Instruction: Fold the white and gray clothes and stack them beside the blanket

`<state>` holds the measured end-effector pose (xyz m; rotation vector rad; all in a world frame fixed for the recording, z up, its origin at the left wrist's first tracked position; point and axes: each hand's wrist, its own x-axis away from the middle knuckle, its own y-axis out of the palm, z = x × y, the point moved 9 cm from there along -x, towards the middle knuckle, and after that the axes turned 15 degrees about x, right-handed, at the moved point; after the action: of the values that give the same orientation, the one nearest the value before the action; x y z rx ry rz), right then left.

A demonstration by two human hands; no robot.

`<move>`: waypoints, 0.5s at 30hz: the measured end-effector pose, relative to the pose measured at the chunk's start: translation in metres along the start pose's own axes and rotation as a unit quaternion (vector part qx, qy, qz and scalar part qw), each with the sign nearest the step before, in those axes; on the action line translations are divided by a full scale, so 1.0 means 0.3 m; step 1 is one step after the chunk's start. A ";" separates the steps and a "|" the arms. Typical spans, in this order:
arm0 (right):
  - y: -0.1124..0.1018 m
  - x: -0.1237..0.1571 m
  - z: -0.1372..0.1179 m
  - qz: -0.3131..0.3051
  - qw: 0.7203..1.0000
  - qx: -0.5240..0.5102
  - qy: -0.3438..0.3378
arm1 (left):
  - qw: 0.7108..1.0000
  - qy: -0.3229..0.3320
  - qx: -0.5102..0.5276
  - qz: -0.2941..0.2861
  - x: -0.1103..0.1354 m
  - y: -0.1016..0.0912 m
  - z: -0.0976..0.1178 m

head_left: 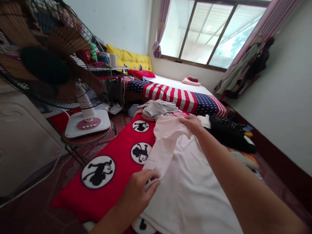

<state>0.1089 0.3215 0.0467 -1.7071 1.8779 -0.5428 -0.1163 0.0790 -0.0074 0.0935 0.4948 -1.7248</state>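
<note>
A white long-sleeved shirt (pixel 195 185) lies spread over a red blanket with black monkey prints (pixel 119 169). Close to me, my left hand (pixel 141 188) pinches the end of one sleeve between thumb and fingers, over the shirt's left side. Farther off, my right hand (pixel 191 124) reaches to the shoulder and collar end, its fingers closed on the white cloth. The sleeve runs folded down along the body of the shirt. A crumpled grey garment (pixel 158 109) lies just beyond the collar.
On the left a large fan (pixel 89 122) stands on a round stool (pixel 87 138). Black folded clothes (pixel 229 133) are piled to the right. Behind are a bed with a stars-and-stripes cover (pixel 170 96), a window (pixel 207 32) and clothes hanging on the wall (pixel 246 70).
</note>
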 end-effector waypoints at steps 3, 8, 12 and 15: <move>-0.051 0.023 0.099 0.022 0.999 -0.016 0.047 | 0.999 -0.004 0.003 -0.046 0.001 0.111 0.006; -0.078 0.100 0.283 0.046 0.993 -0.003 0.104 | 0.995 -0.029 -0.015 -0.099 0.025 0.226 -0.023; -0.087 0.183 0.414 0.058 0.986 0.072 0.136 | 0.989 -0.053 -0.026 -0.139 0.054 0.288 -0.070; -0.118 0.227 0.476 0.081 0.970 0.168 0.155 | 0.981 -0.068 -0.036 -0.177 0.079 0.334 -0.104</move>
<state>0.2227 0.2586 -0.0499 -1.2936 1.9760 -1.0438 -0.0325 0.0559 -0.0708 -0.1734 0.4925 -2.0424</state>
